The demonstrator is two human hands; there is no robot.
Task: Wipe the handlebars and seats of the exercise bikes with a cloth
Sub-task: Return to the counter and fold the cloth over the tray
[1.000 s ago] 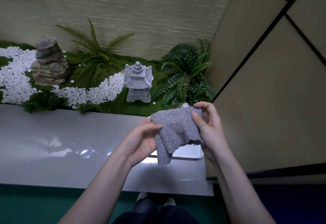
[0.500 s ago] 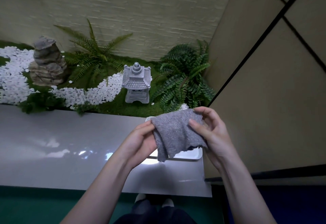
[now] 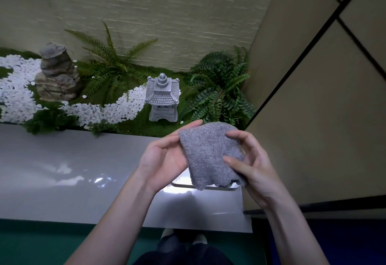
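1. A person stands at a glossy grey ledge (image 3: 62, 170) and holds a grey cloth (image 3: 208, 156) up in both hands, above the ledge's right end.
2. The left hand (image 3: 165, 160) pinches the cloth's left edge, with its fingers behind the fabric and its thumb in front.
3. The right hand (image 3: 252, 166) grips the right side, thumb pressed on the front and fingers curled over the upper corner.
4. The cloth is fluffy, like towelling, and gathered into a rough square. Its lower edge hangs limp and uneven.
5. It looks light, soft and floppy, with a grippy nap and nothing to break. It should wrap easily round a handlebar. Folded into a pad and held flat against the palm, it would likely wipe best.
6. A white tray (image 3: 183, 187) lies on the ledge below the cloth, mostly hidden by it.
7. Beyond the ledge is a small garden display with a stone lantern (image 3: 163, 97), ferns (image 3: 219, 89), white pebbles (image 3: 117, 110) and a layered rock (image 3: 56, 72).
8. No exercise bike is in view, so wiping appears not yet begun.
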